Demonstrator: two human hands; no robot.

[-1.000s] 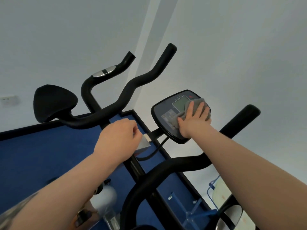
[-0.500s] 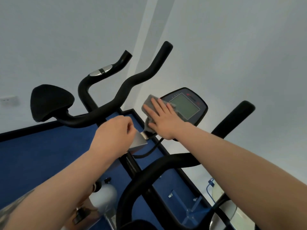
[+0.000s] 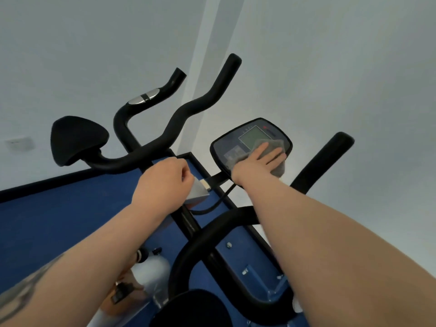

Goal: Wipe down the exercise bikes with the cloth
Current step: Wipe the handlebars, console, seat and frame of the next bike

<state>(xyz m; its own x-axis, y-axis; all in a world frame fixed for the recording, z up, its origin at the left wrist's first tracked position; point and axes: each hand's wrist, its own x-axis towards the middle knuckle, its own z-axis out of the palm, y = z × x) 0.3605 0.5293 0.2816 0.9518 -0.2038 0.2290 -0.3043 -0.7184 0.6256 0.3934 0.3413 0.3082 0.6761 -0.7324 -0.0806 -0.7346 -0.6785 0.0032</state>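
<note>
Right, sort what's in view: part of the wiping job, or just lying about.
Job:
grey cloth
bike console
right hand, flat on the cloth
left hand, gripping the bike's stem
handlebars

Lying about:
second bike's saddle
wall socket

Both forearms are bare from the lower edge of the view up to the wrists, with no sleeve showing on either one. The left forearm (image 3: 94,260) carries a dark tattoo (image 3: 26,289) along its outer side near the lower left corner; the design is blurred and cannot be read. The left hand (image 3: 162,185) and the right hand (image 3: 257,161) wear no gloves. The right forearm (image 3: 330,237) bears no visible markings.
</note>
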